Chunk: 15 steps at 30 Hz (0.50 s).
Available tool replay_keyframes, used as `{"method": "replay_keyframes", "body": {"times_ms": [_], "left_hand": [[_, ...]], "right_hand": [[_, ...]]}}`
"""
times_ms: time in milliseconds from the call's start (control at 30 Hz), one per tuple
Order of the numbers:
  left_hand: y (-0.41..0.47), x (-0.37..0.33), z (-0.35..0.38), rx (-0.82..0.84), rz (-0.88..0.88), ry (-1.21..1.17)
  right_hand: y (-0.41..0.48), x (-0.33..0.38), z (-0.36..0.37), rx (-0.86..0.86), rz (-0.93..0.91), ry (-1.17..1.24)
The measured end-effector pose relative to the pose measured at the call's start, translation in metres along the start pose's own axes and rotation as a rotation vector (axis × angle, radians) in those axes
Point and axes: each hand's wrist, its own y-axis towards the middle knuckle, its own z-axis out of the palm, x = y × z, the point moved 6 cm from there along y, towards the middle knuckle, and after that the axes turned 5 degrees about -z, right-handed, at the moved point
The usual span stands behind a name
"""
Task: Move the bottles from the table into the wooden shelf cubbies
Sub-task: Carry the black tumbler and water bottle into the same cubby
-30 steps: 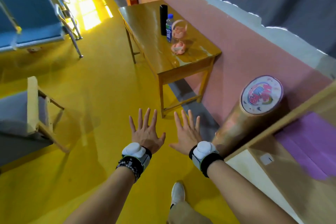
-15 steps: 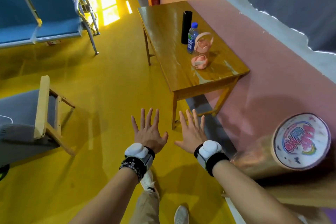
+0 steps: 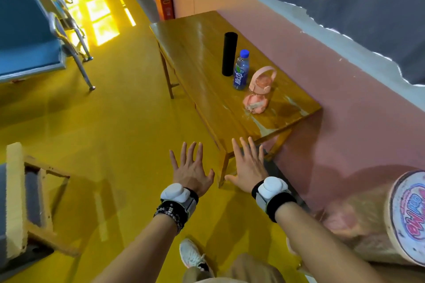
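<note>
Both hands, left hand (image 3: 192,170) and right hand (image 3: 248,167), spread empty before the table (image 3: 195,57) bearing bottles.

Both forearms reach forward from the bottom of the view, bare, with the left hand (image 3: 192,169) and the right hand (image 3: 248,167) held out side by side, backs up and palms down — neither grips or touches anything. The fingers of each are straight and spread, the thumbs angled inward toward one another with a narrow gap between them. Each wrist wears a black strap carrying a white rounded device — the left wrist also has beaded bracelets just behind it — and below the arms a tan trouser leg and a white shoe show.
</note>
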Motion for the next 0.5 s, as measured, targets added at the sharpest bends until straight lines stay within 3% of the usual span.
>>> {"method": "replay_keyframes", "body": {"times_ms": [500], "left_hand": [[0.153,0.015,-0.038,0.010,0.068,-0.048]], "right_hand": [[0.137,-0.011,-0.025,-0.017,0.159,0.124]]}}
